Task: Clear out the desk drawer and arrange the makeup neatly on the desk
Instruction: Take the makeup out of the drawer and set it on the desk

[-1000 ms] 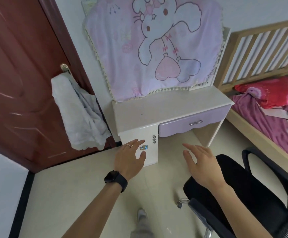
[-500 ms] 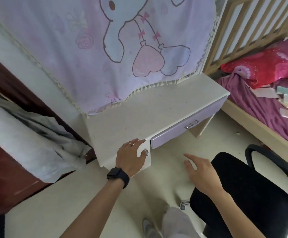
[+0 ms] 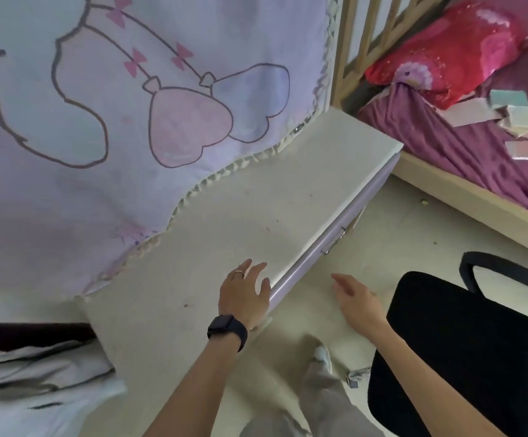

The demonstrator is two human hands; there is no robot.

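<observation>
One view: head-worn wide-angle camera.
Looks forward and steeply down, close above the white desk top (image 3: 224, 222); left hand (image 3: 243, 291) and right hand (image 3: 358, 299) enter from the bottom edge; bed (image 3: 445, 159) at right.

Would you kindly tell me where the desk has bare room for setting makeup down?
The cream desk top lies bare from the fringe of the lilac cartoon cloth to the front edge, out to the corner by the wooden bed frame. The back is covered by that cloth, and the left hand is over the front edge.
</observation>
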